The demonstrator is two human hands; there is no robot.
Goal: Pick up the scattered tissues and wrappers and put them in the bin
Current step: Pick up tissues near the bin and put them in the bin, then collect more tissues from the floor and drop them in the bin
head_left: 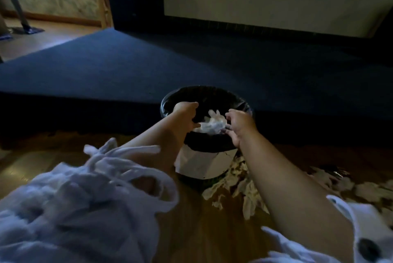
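1. Fabric from your loose white garment [85,188] hangs at near left, with its straps dangling beside your left forearm. If you lean in further, it may drag over the floor or catch the bin.
2. Your left hand [186,114] is over the left side of the bin mouth, fingers curled and thumb pinching the left edge of the tissue wad [212,124]. It sits close to the black liner [168,103], and a snagged finger could pull the liner off the rim.
3. You hold the wad between both hands above the opening, not yet down inside. It looks light and loose, so if you let go on one side first it may cling to the other hand or fall over the near rim.
4. The bin [204,162] stands on the wooden floor, just in front of the dark carpet. It looks light, and pressing on its near rim could tip it toward you.
5. Your right hand [239,126] has its fingers curled round the right edge of the wad. Pulling it away sharply could drag the paper back out.
6. Scattered tissues [234,186] lie just right of the bin's base, under your right forearm, with more tissues [340,182] at far right. A low forearm can sweep them wider, and thin sheets tear if you snatch them.
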